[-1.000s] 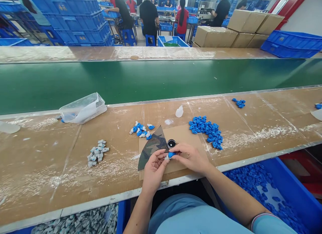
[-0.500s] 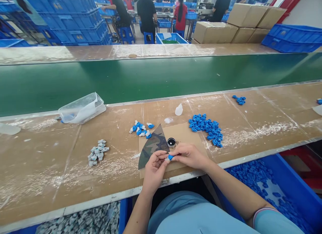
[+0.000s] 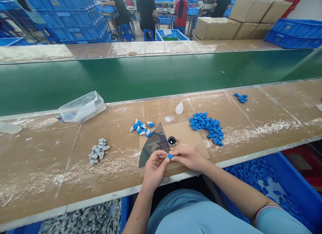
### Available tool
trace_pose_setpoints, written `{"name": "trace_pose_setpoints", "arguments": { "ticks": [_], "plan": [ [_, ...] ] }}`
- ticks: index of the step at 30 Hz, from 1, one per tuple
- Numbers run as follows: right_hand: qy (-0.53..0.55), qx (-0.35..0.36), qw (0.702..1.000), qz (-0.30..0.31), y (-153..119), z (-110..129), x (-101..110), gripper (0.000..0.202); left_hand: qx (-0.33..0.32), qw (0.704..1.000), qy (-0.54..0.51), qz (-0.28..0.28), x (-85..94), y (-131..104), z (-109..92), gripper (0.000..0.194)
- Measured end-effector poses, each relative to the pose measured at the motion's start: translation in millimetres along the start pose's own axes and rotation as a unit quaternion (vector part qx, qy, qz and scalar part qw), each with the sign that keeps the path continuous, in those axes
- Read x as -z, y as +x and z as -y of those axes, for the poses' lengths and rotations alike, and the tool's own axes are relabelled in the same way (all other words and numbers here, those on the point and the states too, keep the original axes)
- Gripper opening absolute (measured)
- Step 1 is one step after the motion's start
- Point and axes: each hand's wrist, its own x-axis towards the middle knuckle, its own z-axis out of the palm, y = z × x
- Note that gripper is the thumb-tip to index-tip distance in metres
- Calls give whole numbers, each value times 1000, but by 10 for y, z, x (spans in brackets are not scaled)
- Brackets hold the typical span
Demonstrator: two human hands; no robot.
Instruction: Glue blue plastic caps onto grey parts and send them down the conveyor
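Observation:
Between my two hands, low over the cardboard sheet, is a small blue plastic part [image 3: 170,156] with a pale bit at its left side. My left hand [image 3: 156,167] is closed in a pinch on the pale end, mostly hidden by the fingertips. Thumb and fingers of my right hand [image 3: 188,156] pinch the blue end. Beyond my hands lie a camouflage-patterned wedge [image 3: 154,145] and a small round black-faced container [image 3: 171,141]. Blue-and-white joined parts [image 3: 141,128] lie in a loose group to the left, a larger pile of blue parts [image 3: 207,126] to the right.
Grey parts [image 3: 98,150] form a pile at the left. A clear plastic tub [image 3: 83,108] stands near the green conveyor belt [image 3: 151,74]. Under the table edge are bins of grey parts [image 3: 85,217] and blue parts [image 3: 254,177]. People, cartons and crates are across the belt.
The view has shifted slightly. Both hands keep the same pinch on the small part, with hardly any visible movement.

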Motion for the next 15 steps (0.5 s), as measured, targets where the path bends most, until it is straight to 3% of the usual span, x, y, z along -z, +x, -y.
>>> {"name": "trace_pose_setpoints", "arguments": {
  "ticks": [3, 6, 11, 15],
  "plan": [
    [14, 37, 998, 55, 2, -19, 86, 21, 25, 997, 6, 66, 7, -7, -17, 27],
    [10, 52, 996, 74, 12, -3, 134, 22, 35, 996, -2, 80, 2, -12, -31, 29],
    [52, -7, 998, -30, -72, 11, -42, 23, 24, 999, -19, 35, 9, -19, -16, 25],
    [47, -40, 996, -61, -160, -13, -134, 22, 26, 999, -15, 41, -3, -9, -14, 27]
  ]
}}
